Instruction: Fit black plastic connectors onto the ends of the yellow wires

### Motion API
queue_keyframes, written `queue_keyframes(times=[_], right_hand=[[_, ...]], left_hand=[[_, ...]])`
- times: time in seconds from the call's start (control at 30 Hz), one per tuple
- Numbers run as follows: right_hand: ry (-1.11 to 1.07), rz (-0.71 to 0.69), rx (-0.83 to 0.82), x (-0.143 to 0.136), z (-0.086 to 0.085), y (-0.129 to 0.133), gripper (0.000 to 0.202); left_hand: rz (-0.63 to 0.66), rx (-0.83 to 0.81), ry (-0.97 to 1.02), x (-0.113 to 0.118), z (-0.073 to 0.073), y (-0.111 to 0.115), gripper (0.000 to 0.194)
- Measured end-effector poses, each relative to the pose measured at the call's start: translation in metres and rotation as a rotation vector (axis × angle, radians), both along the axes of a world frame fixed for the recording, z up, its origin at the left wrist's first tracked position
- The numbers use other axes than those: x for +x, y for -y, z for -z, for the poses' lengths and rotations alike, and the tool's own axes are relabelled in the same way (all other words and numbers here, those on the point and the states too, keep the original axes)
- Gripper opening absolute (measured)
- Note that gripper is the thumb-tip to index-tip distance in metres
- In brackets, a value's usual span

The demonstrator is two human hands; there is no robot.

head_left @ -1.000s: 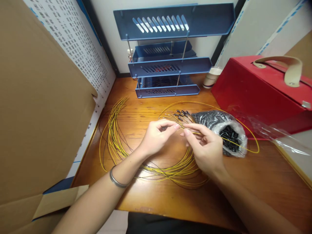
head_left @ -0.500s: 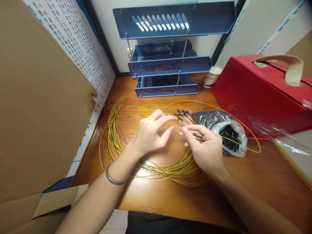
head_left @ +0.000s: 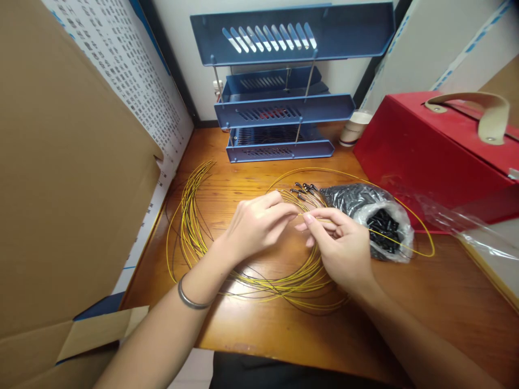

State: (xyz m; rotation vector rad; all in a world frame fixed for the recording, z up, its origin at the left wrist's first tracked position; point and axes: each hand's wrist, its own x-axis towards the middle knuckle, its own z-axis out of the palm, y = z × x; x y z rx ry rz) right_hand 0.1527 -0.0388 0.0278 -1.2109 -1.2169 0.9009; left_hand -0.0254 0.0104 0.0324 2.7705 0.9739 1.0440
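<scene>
My right hand (head_left: 340, 237) pinches a yellow wire (head_left: 383, 235) between thumb and forefinger; the wire loops out to the right and back behind my hands. Opposite it, the thumb and fingers of my left hand (head_left: 263, 219) are pressed together at the wire's tip, a dark ring on that wrist. What the left fingertips hold is too small to make out. Under both hands lies a big loose coil of yellow and dark wires (head_left: 190, 216) on the wooden table (head_left: 259, 335). Several wire ends wear black caps (head_left: 302, 189), just behind my right hand.
An open plastic bag (head_left: 348, 192) full of small black pieces (head_left: 383, 227) lies right of my hands. Behind stand a blue tiered tray rack (head_left: 284, 111), a paper cup (head_left: 354, 129) and a red case (head_left: 425, 151) with a beige handle. Cardboard (head_left: 73, 178) walls the left side.
The fingers of my left hand have closed from a spread pose into a pinch, moving right to meet the right fingertips. My right hand keeps its hold on the wire.
</scene>
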Motion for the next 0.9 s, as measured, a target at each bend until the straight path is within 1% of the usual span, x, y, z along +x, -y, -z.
queue_keyframes(times=[0.3, 0.57, 0.9], right_hand=[[-0.018, -0.047, -0.033, 0.0019, 0.0062, 0.0003, 0.023], [-0.04, -0.067, -0.014, 0.0017, 0.0052, -0.0002, 0.021], [-0.048, -0.076, -0.012, 0.0009, 0.0032, -0.0015, 0.021]], left_hand=[[0.056, -0.057, 0.116, 0.0041, 0.0058, -0.0005, 0.018], [0.067, -0.104, 0.204, 0.0068, 0.0032, 0.0006, 0.012], [0.076, -0.124, 0.223, 0.0075, 0.0043, 0.0007, 0.012]])
